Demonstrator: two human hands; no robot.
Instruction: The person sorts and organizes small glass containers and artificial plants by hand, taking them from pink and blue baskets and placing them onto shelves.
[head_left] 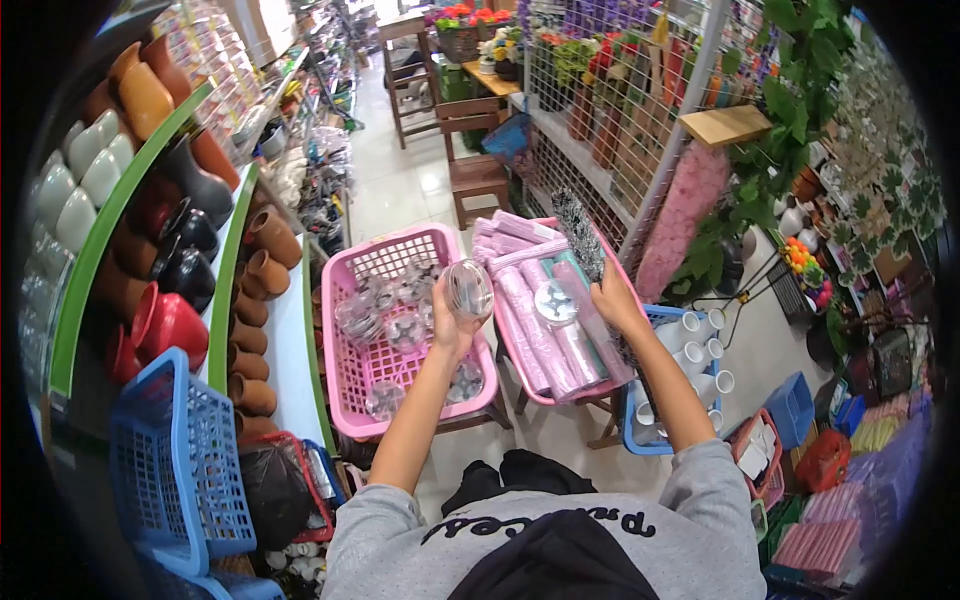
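Note:
My left hand (pixel 453 325) is closed around a clear round object (pixel 468 290), like a stack of glass or plastic dishes, above the right rim of a pink plastic basket (pixel 338 400). In that basket lie several clear pieces with silvery flower-shaped centres (pixel 405 330). My right hand (pixel 615 300) is at the right side of a second pink basket (pixel 520 385), its thumb against a black-and-silver speckled bundle (pixel 580 230); its other fingers are mostly hidden. Pink wrapped rolls (pixel 525 310) fill this basket, with a round silvery disc (pixel 556 302) on top.
Shelves of clay pots (pixel 255 360) and vases line the left, beside a blue basket (pixel 180 460). A blue crate (pixel 640 435) of white cups is at right. Wooden chairs (pixel 475 170) and a wire rack (pixel 620 110) stand ahead, along a tiled aisle (pixel 370 180).

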